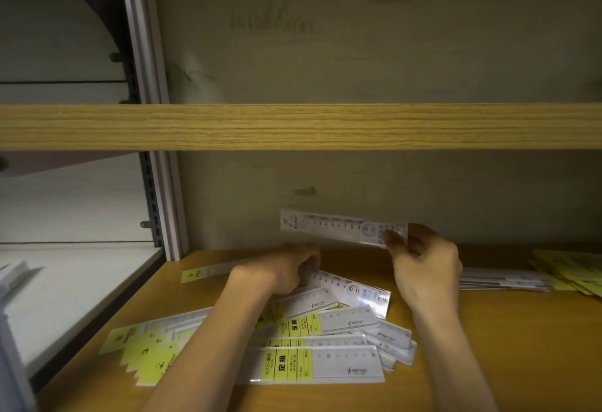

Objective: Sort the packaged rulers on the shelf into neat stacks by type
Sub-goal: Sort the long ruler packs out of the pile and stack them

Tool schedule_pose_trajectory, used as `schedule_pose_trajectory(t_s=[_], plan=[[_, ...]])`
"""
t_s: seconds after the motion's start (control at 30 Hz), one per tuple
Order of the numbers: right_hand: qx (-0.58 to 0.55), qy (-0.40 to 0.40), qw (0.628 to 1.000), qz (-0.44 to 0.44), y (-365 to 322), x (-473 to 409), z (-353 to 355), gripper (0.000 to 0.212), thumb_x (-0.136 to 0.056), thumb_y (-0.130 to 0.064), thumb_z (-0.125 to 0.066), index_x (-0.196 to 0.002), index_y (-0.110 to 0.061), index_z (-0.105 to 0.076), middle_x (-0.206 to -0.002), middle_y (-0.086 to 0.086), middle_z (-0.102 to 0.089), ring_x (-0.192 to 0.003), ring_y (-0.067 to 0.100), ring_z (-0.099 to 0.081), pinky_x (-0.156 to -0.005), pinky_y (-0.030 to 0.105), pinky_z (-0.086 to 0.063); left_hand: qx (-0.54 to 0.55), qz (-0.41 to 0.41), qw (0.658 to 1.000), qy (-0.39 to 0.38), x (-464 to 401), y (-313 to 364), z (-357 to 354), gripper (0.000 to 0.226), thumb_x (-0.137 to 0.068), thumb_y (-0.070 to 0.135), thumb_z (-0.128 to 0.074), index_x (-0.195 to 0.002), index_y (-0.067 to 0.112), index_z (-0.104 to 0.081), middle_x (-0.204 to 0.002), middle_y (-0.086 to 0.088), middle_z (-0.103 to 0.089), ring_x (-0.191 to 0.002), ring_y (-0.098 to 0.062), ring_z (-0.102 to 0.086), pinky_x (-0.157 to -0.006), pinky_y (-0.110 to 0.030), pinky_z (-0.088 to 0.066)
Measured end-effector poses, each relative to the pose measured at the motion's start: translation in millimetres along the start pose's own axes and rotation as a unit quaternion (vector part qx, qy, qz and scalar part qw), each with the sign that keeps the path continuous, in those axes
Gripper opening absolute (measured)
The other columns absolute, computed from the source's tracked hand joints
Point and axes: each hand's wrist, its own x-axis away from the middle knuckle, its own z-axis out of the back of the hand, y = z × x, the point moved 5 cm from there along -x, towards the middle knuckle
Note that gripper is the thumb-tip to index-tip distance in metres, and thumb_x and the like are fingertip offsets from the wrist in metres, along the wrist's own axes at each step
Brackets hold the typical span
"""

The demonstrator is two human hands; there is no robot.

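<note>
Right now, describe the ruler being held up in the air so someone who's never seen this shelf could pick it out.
Start at the wooden lower shelf board, where a heap of yellow-labelled packaged rulers lies in the middle. Above the heap, the right hand pinches one end of a clear packaged ruler with big printed numbers. It alone is off the shelf, held level before the back wall.

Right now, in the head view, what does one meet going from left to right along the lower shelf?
Fanned yellow-labelled rulers → left hand, on the mixed pile → right hand, pinching a numbered ruler by its end → flat stack of rulers → yellow packages.
</note>
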Motion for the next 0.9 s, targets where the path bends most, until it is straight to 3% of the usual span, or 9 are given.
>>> schedule_pose_trajectory(t_s=[0.13, 0.23, 0.37, 0.5, 0.6, 0.67, 0.77, 0.83, 0.9], plan=[[0.0, 0.007, 1.0, 0.002, 0, 1, 5, 0.014, -0.087, -0.018, -0.07, -0.081, -0.026, -0.061, -0.068, -0.02, -0.058, -0.071, 0.008, -0.056, -0.077, 0.031, -0.046, 0.036, 0.009, 0.998, 0.04, -1, -1, 5, 0.041, -0.086, -0.006, -0.043, -0.1, 0.031, -0.053, -0.115, 0.003, -0.056, -0.1, -0.02, -0.058, -0.087, -0.042, -0.053], [-0.017, 0.009, 1.0, -0.012, 0, 2, 7, 0.014, -0.087, -0.016, -0.07, -0.081, -0.027, -0.062, -0.071, -0.021, -0.059, -0.072, 0.002, -0.057, -0.077, 0.032, -0.048, 0.037, 0.007, 0.995, 0.095, -1, -2, 12, 0.04, -0.088, -0.003, -0.046, -0.089, 0.036, -0.049, -0.107, 0.006, -0.059, -0.095, -0.013, -0.059, -0.083, -0.033, -0.055], [-0.088, 0.038, 0.994, -0.052, 3, 1, 13, 0.016, -0.086, -0.021, -0.072, -0.074, -0.028, -0.064, -0.079, -0.007, -0.072, -0.079, 0.019, -0.067, -0.082, 0.049, -0.056, 0.052, 0.015, 0.985, 0.164, 13, -3, 26, 0.036, -0.092, 0.0, -0.048, -0.092, 0.035, -0.05, -0.101, 0.009, -0.061, -0.087, 0.0, -0.054, -0.07, -0.016, -0.044], [-0.148, 0.039, 0.986, -0.067, -1, 4, 20, 0.013, -0.086, -0.018, -0.071, -0.078, -0.027, -0.066, -0.079, -0.012, -0.073, -0.087, 0.013, -0.07, -0.09, 0.046, -0.054, 0.026, 0.006, 0.967, 0.252, 43, 14, 33, 0.033, -0.09, 0.003, -0.049, -0.111, 0.028, -0.052, -0.106, 0.003, -0.062, -0.099, -0.019, -0.056, -0.084, -0.029, -0.043], [-0.161, 0.023, 0.984, -0.069, -5, 10, 23, 0.014, -0.087, -0.017, -0.069, -0.078, -0.026, -0.065, -0.076, -0.013, -0.072, -0.084, 0.01, -0.07, -0.088, 0.042, -0.054, 0.011, 0.015, 0.967, 0.256, 59, 39, 25, 0.047, -0.087, 0.005, -0.043, -0.122, 0.036, -0.046, -0.117, 0.001, -0.056, -0.111, -0.024, -0.047, -0.099, -0.037, -0.03], [-0.165, 0.016, 0.984, -0.071, -4, 14, 26, 0.016, -0.088, -0.017, -0.069, -0.075, -0.025, -0.064, -0.07, -0.015, -0.072, -0.079, 0.007, -0.069, -0.084, 0.039, -0.055, 0.019, 0.044, 0.965, 0.26, 68, 51, 17, 0.046, -0.092, 0.014, -0.042, -0.127, 0.043, -0.043, -0.121, 0.002, -0.051, -0.118, -0.023, -0.039, -0.103, -0.04, -0.02], [-0.17, 0.003, 0.983, -0.067, -4, 19, 35, 0.017, -0.088, -0.019, -0.068, -0.073, -0.024, -0.063, -0.065, -0.016, -0.07, -0.067, 0.003, -0.066, -0.075, 0.034, -0.054, 0.018, 0.088, 0.956, 0.278, 85, 59, 4, 0.032, -0.098, 0.045, -0.037, -0.129, 0.047, -0.041, -0.122, 0.006, -0.043, -0.121, -0.019, -0.031, -0.105, -0.038, -0.014], [-0.188, -0.008, 0.979, -0.075, -2, 23, 40, 0.015, -0.089, -0.017, -0.067, -0.077, -0.025, -0.065, -0.068, -0.015, -0.072, -0.067, 0.003, -0.068, -0.07, 0.028, -0.052, 0.016, 0.106, 0.959, 0.261, 94, 63, -8, 0.044, -0.089, 0.066, -0.038, -0.13, 0.05, -0.037, -0.117, 0.008, -0.034, -0.116, -0.016, -0.026, -0.103, -0.035, -0.013], [-0.2, -0.019, 0.976, -0.086, 1, 27, 43, 0.014, -0.089, -0.015, -0.066, -0.079, -0.025, -0.066, -0.07, -0.015, -0.073, -0.07, 0.001, -0.069, -0.068, 0.024, -0.051, 0.002, 0.112, 0.957, 0.267, 100, 66, -14, 0.053, -0.082, 0.072, -0.043, -0.13, 0.051, -0.035, -0.111, 0.009, -0.031, -0.109, -0.013, -0.023, -0.101, -0.032, -0.013]])
